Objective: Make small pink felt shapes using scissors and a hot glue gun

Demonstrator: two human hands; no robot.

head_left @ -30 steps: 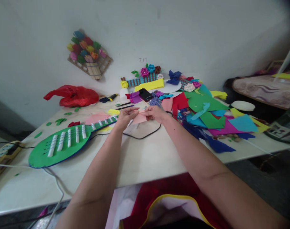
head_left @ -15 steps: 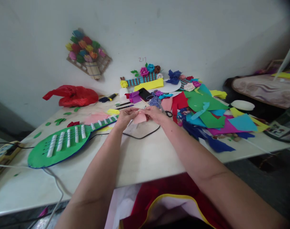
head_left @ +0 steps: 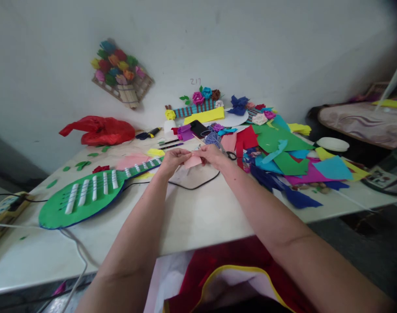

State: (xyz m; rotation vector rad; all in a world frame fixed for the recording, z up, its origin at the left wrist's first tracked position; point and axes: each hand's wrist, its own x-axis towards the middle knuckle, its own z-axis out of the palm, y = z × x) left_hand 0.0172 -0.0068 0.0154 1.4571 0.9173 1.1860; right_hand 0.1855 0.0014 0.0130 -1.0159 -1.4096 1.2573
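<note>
A small pink piece of crepe paper (head_left: 193, 162) is held between my two hands above the middle of the table. My left hand (head_left: 174, 161) pinches its left side, and my right hand (head_left: 211, 155) pinches its upper right edge, the fingertips nearly meeting. A thin white stick (head_left: 177, 168) shows by the left fingers; whether they hold it I cannot tell. Something dark red shows just under the right fingers, too small to name. To the left lies a green paper guitar (head_left: 87, 195) with white strips and strings, its neck end close to my left hand.
Coloured paper sheets (head_left: 283, 143) are heaped at the right, with scissors (head_left: 231, 155) beside my right hand. A phone (head_left: 198, 129) and blue yarn (head_left: 213, 139) lie behind. A red plastic bag (head_left: 103, 130) is at the back left. A black cord (head_left: 195, 188) curves across the table.
The pink paper has shifted slightly between my fingertips. Both hands stay in nearly the same place, still pinching it.
</note>
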